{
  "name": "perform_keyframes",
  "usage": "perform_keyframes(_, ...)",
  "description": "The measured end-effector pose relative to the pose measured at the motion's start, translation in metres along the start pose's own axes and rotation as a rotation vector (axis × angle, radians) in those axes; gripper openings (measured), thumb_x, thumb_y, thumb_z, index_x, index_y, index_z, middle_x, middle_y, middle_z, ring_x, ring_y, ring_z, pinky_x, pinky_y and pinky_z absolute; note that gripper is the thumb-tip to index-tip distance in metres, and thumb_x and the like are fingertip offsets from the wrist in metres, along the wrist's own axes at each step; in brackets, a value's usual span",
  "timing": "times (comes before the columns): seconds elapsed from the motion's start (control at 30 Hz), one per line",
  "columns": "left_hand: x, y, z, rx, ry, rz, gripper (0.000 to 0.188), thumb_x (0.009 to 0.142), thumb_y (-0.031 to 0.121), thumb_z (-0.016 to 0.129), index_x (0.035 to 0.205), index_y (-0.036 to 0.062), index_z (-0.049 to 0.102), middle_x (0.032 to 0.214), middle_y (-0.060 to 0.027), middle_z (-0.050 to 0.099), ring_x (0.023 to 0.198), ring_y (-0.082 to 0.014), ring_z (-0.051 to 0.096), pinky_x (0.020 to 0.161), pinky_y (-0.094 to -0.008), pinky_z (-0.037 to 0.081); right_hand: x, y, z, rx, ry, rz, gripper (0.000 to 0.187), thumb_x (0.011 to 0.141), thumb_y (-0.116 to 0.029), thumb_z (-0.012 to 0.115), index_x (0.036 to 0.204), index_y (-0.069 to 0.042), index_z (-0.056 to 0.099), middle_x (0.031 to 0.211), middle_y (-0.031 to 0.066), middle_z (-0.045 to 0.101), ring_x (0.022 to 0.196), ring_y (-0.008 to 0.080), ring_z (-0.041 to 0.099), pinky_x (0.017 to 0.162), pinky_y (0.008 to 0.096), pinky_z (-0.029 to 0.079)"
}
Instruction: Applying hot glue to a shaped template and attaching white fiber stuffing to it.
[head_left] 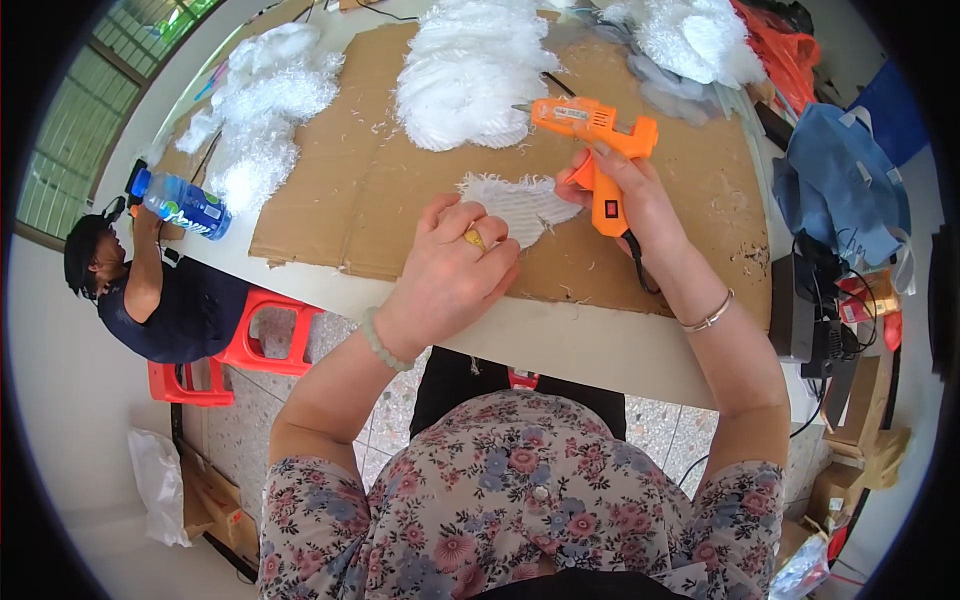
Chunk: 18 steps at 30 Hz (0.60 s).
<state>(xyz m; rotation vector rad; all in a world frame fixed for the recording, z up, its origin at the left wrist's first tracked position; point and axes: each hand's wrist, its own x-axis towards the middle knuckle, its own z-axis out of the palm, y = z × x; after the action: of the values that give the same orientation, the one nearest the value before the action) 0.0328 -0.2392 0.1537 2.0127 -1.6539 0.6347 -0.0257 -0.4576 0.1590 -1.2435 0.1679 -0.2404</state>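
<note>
An orange glue gun is in my right hand, its nozzle pointing left above the cardboard. My fingers wrap its handle near the trigger, and its black cord hangs from the handle's base. A small piece of white shaggy fabric with a ribbed back lies between my hands. Against its left edge is my left hand, with fingers curled inward. Its fingertips are turned away, so what they pinch is hidden. Beyond the glue gun's nozzle rests a stack of white fluffy pieces.
Brown cardboard covers much of the white table. More white fluff is piled at left, near a blue-labelled bottle. Another fluffy heap and a blue cloth bag are at right. A person sits at left by red stools.
</note>
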Motion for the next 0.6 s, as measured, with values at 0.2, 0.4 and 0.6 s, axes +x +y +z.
perform_keyframes(0.2,0.008,0.002,0.012,0.173,-0.074,0.109,0.011,0.070,0.009,0.063,0.080,0.0067,0.061,0.086,-0.0032,0.055,0.090,-0.0208,0.053,0.092,-0.0461,0.040,0.011,0.016,0.004,0.026,0.025,0.030,0.025,0.096,-0.022,0.047,0.109,-0.001,0.054,0.090,0.0074,0.062,0.085,0.0182,0.063,0.079,0.0323,0.052)
perform_keyframes(0.4,0.014,0.002,0.018,0.203,-0.087,0.110,0.007,0.069,0.006,0.064,0.075,0.0063,0.062,0.084,-0.0039,0.055,0.089,-0.0205,0.053,0.090,-0.0447,0.040,0.010,0.025,-0.002,0.065,-0.031,0.002,0.028,0.095,-0.027,0.051,0.106,-0.002,0.057,0.091,0.0067,0.063,0.086,0.0154,0.062,0.078,0.0285,0.050)
perform_keyframes(0.6,0.014,-0.022,0.027,-0.103,-0.005,-0.310,0.010,0.066,0.001,0.068,0.073,0.0055,0.061,0.077,-0.0069,0.058,0.080,-0.0268,0.055,0.077,-0.0386,0.043,0.009,0.031,-0.002,0.049,-0.059,-0.003,0.030,0.095,-0.029,0.052,0.104,-0.001,0.058,0.092,0.0061,0.062,0.089,0.0150,0.061,0.080,0.0288,0.049)
